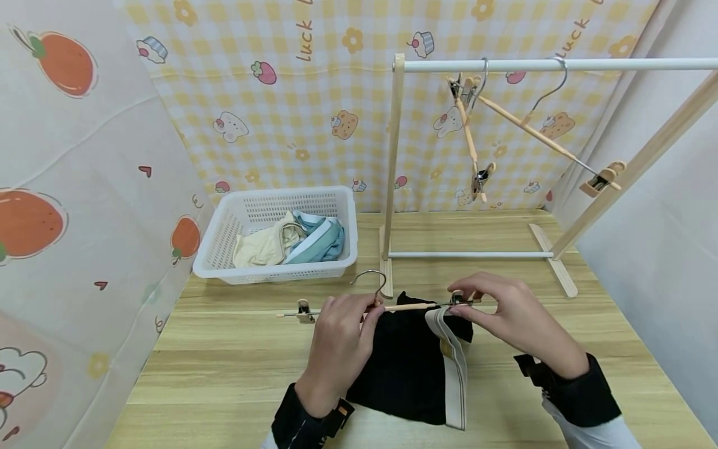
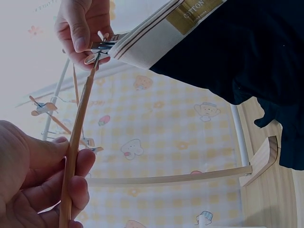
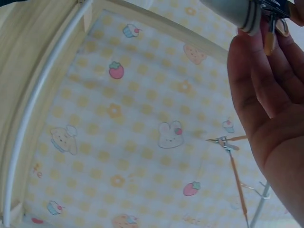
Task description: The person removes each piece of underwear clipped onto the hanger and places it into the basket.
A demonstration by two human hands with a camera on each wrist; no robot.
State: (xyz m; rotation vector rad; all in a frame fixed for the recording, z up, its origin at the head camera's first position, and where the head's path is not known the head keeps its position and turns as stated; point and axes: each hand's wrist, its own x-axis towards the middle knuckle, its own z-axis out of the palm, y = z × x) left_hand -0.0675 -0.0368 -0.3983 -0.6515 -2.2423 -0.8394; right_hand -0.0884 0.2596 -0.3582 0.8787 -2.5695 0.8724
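A wooden clip hanger (image 1: 387, 307) lies across the table just above a black garment (image 1: 406, 358) with a striped waistband (image 1: 454, 362). My left hand (image 1: 342, 340) grips the hanger's bar near its metal hook (image 1: 372, 280); the left wrist view shows the fingers (image 2: 42, 185) curled round the bar (image 2: 76, 142). My right hand (image 1: 499, 308) pinches the hanger's right clip (image 1: 457, 298), which bites on the waistband (image 2: 147, 40). The hanger's left clip (image 1: 303, 310) holds nothing.
A white basket (image 1: 224, 243) with cream and blue clothes stands at the back left. A wooden rack (image 1: 395, 156) with a white rail (image 1: 561, 65) holds two bare clip hangers (image 1: 471, 143) at the back right. Patterned curtains wall in the table.
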